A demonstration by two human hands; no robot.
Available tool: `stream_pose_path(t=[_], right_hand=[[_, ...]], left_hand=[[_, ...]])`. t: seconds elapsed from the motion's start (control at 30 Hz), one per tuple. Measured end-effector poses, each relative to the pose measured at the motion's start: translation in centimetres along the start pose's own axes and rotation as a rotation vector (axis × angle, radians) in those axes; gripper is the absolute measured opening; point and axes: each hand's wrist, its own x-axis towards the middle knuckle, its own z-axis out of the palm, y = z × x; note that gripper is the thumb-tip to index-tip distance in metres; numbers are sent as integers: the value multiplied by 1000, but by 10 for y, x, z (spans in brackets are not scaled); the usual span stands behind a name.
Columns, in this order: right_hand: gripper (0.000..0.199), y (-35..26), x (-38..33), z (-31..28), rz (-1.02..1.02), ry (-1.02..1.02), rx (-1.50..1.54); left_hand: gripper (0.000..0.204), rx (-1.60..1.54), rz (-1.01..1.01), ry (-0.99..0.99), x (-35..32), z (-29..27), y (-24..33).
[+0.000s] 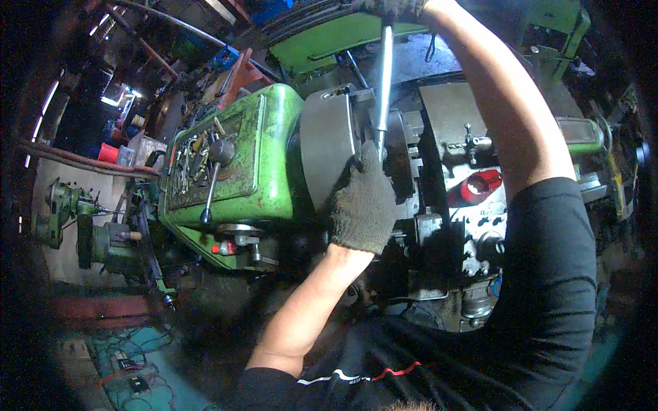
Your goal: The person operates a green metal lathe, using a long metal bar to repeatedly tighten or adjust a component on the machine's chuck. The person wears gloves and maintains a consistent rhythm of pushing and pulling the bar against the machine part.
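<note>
A long, shiny metal bar (386, 75) stands across the big round lathe chuck (327, 140). Its lower end meets the chuck, and that joint is partly hidden. My right hand (394, 7), in a dark work glove, is closed around the bar's upper end at the top edge of the view. My left hand (364, 209), in a worn grey-brown knitted glove, is closed at the bar's lower end, against the chuck. Its fingertips are mostly out of sight.
The green headstock (277, 151) left of the chuck carries a tray of loose wrenches (195, 164) and a ball-ended lever (212, 178). Right of the chuck, a red cup-shaped thing (481, 186) rests on the metal carriage. Another green machine (110, 243) stands far left.
</note>
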Motion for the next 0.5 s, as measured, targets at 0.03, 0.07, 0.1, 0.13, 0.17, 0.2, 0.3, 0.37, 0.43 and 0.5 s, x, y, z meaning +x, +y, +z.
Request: stream_pose_path(t=[0.03, 0.07, 0.1, 0.13, 0.17, 0.2, 0.3, 0.37, 0.43, 0.5], right_hand=[[43, 33, -8, -16, 46, -206, -146], [45, 40, 6, -15, 43, -401, -228], [46, 43, 12, -12, 41, -597, -314], [47, 41, 5, -4, 61, -498, -226], [49, 24, 0, -3, 71, -395, -137], [52, 22, -5, -6, 93, -293, -70], [60, 26, -7, 6, 109, -230, -34], [62, 21, -1, -3, 215, -371, -136], [64, 18, 0, -2, 273, -446, -169], [65, 18, 1, 11, 278, -452, -126]], left_hand=[[70, 53, -9, -169, 7, -4, 15], [71, -36, -15, -147, 6, -4, 10], [72, -126, -15, -126, 6, -2, 6], [73, -215, -9, -107, 6, -2, 2], [74, -478, -149, -240, 3, -10, -1], [74, -747, -267, -375, 7, -20, 0], [75, -711, -129, -598, 27, -18, -23], [74, -563, 35, -656, 36, -9, -40], [71, -702, 9, -658, 41, -20, -36], [69, -751, -23, -709, 50, -29, -43]])
